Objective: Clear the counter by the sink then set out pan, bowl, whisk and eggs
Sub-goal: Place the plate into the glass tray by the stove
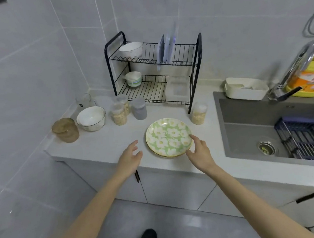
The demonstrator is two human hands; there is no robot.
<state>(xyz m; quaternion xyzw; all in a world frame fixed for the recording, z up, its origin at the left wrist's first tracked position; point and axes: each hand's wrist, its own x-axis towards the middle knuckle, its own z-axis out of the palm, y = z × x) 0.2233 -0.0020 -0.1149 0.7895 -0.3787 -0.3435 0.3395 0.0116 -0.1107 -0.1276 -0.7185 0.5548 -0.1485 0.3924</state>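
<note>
Beneath the plate only rims of others show. Just left of it the left hand hangs slack and empty. The right hand, fingers spread, is at its right rim, gripping nothing.

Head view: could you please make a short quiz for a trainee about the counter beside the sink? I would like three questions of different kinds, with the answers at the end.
1. True or false: the green floral plate stands upright in the dish rack.
2. What sits at the left end of the rack's top tier? A) a white bowl B) a jar of grains C) a yellow bottle
3. Fill in: the ___ hand is nearer the sink.

Key
1. False: it lies flat on the counter, near the front edge.
2. A
3. The right hand.
</note>
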